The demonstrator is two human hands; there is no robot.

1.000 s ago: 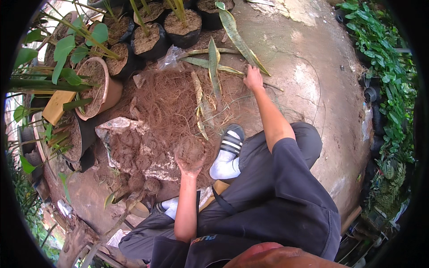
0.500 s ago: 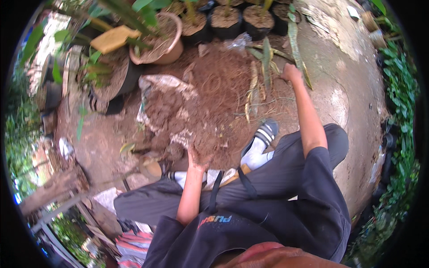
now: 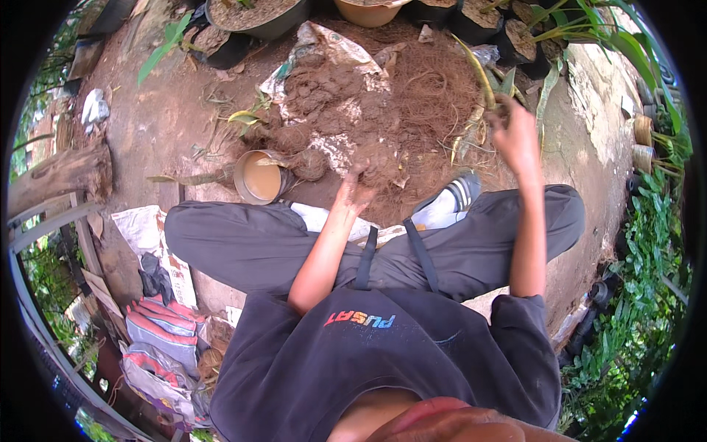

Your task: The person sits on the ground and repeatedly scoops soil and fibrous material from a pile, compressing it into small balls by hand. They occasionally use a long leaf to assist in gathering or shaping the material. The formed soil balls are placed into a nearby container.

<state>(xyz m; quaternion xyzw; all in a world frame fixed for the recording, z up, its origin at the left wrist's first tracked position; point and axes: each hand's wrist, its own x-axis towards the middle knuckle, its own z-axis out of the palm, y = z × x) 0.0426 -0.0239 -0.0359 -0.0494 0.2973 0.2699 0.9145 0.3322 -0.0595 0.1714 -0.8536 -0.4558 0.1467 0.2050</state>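
My left hand (image 3: 356, 190) cups a clump of brown fibre and soil (image 3: 379, 163), low in front of my crossed legs. My right hand (image 3: 515, 140), raised off the ground, pinches a long yellow-green snake plant leaf (image 3: 477, 68); its tip points up and to the left. Beyond my left hand, wet dark soil (image 3: 324, 92) lies on a torn white sack (image 3: 335, 43). To its right spreads a heap of reddish-brown coconut fibre (image 3: 434, 88). A rounded brown ball (image 3: 310, 164) rests left of my left hand, next to a pot of muddy water (image 3: 259, 178).
Black planting bags with soil (image 3: 479, 18) and a wide dark pot (image 3: 258, 16) line the far side. More snake plant leaves (image 3: 549, 92) lie right of the fibre. A log (image 3: 70, 177) lies at left, striped cloth (image 3: 158, 331) at lower left, and green plants (image 3: 633, 258) at right.
My right hand has lifted the leaf from the ground and brought it nearer. My left hand remains at the fibre clump. The view has shifted, showing more of the pot of muddy water.
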